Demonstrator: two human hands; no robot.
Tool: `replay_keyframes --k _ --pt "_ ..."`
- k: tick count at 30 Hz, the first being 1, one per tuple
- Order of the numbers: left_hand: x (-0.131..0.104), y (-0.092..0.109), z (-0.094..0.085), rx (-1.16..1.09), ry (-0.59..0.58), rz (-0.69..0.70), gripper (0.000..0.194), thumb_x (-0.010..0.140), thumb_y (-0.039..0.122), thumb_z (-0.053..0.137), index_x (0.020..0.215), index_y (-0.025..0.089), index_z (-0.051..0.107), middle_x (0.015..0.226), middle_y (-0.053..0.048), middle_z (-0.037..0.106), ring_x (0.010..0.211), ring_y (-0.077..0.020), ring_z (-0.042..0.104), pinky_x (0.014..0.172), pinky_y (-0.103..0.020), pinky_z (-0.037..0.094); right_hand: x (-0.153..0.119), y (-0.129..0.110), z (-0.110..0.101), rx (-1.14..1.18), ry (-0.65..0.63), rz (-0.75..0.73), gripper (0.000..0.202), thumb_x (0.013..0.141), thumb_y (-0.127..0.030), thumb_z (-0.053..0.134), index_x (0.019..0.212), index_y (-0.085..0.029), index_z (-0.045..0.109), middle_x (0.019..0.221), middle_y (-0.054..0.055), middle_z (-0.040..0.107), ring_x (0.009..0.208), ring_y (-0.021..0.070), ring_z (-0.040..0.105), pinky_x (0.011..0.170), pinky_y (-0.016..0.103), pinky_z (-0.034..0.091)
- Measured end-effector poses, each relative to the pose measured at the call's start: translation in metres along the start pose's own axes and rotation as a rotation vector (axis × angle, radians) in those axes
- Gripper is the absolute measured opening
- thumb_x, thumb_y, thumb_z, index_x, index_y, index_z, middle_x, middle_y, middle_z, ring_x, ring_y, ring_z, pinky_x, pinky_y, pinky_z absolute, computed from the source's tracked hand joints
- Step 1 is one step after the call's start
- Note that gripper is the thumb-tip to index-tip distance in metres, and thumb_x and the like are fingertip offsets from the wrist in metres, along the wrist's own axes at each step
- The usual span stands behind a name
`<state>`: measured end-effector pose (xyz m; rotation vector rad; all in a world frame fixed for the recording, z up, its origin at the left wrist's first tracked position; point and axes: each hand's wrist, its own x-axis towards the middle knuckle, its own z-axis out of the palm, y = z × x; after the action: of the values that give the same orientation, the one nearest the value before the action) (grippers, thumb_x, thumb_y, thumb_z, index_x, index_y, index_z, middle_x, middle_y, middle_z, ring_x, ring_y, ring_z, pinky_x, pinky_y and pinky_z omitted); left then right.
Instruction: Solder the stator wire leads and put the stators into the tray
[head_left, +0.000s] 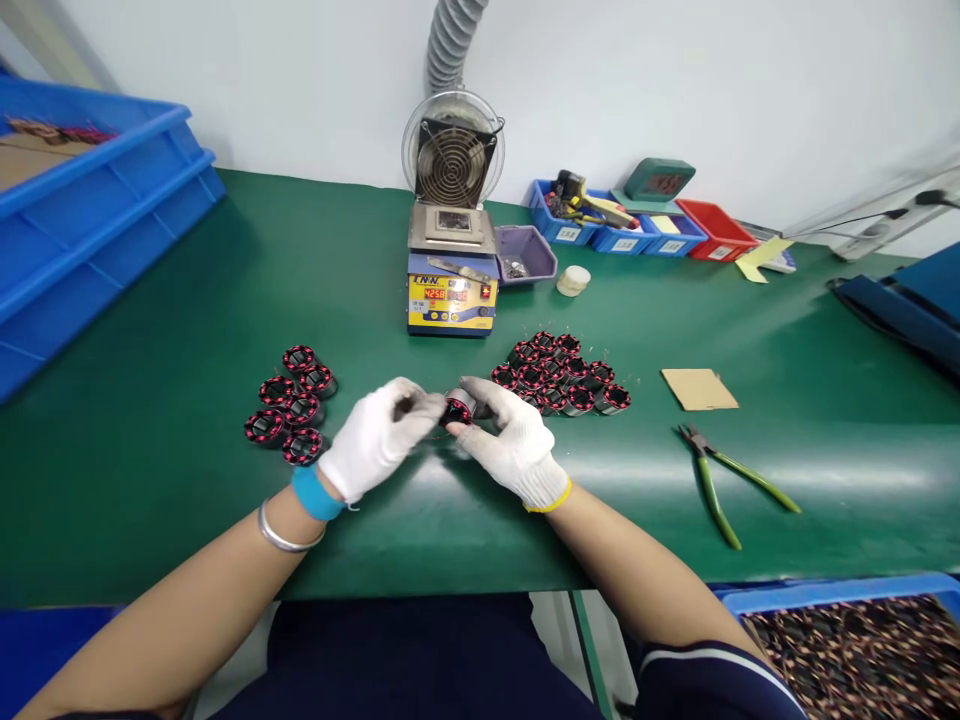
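Note:
A motor stator (457, 408), a short grey ring with dark and pink windings, is held tilted above the table's middle. My right hand (514, 435), in a white glove, grips it between thumb and fingers. At its left side my left hand (382, 430), also gloved, has its fingertips pinched together; what they hold, perhaps a thin wire end, is too small to make out. Several stators (302, 409) stand grouped to the left of my left hand. A larger cluster of stators (551, 375), with fine wires sticking up, stands just beyond my right hand.
Green-handled cutters (712, 480) lie open at right, near a cardboard piece (700, 389). A solder pot (451, 290) with a fan stands behind, beside a purple bin (536, 250). Blue crates (90, 220) are at left; a parts-filled tray (840, 592) sits below right.

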<state>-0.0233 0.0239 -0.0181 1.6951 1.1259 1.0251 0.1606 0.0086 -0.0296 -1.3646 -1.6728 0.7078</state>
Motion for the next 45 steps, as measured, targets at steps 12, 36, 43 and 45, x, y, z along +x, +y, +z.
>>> replay_keyframes --k 12,36,43,45 --pt "-0.006 0.003 0.000 -0.104 0.041 0.014 0.018 0.071 0.034 0.061 0.073 0.017 0.055 0.062 0.001 0.059 0.053 -0.0116 0.052 0.048 -0.021 0.042 0.001 -0.004 0.000 0.048 0.043 0.084 0.049 0.068 -0.034 0.069 0.115 -0.021 0.065 0.100 0.003 0.071 0.084 0.0177 0.066 0.083 0.032 0.055" --pt "-0.020 0.004 0.007 -0.304 0.251 0.144 0.015 0.084 0.031 0.057 0.079 0.017 0.058 0.062 0.001 0.061 0.049 -0.0093 0.051 0.045 -0.018 0.042 0.006 -0.010 0.002 -0.019 0.129 0.041 0.049 0.069 -0.037 0.067 0.115 -0.021 0.063 0.099 0.004 0.070 0.082 0.0174 0.065 0.080 0.033 0.055" --pt "-0.014 -0.016 0.018 0.232 0.035 0.353 0.027 0.087 0.030 0.050 0.107 0.014 0.059 0.089 -0.008 0.069 0.074 -0.0175 0.064 0.069 -0.030 0.053 0.102 -0.024 -0.028 -0.301 0.239 -0.200 0.052 0.073 -0.035 0.063 0.121 -0.015 0.058 0.111 0.008 0.065 0.102 0.0215 0.061 0.095 0.037 0.048" --pt "-0.011 -0.018 0.022 0.460 -0.083 0.415 0.032 0.089 0.033 0.047 0.110 0.012 0.059 0.090 -0.010 0.069 0.079 -0.0216 0.065 0.072 -0.035 0.052 0.147 -0.032 -0.039 -0.492 0.240 -0.237 0.053 0.075 -0.034 0.060 0.125 -0.016 0.055 0.115 0.008 0.063 0.108 0.0239 0.057 0.097 0.040 0.045"
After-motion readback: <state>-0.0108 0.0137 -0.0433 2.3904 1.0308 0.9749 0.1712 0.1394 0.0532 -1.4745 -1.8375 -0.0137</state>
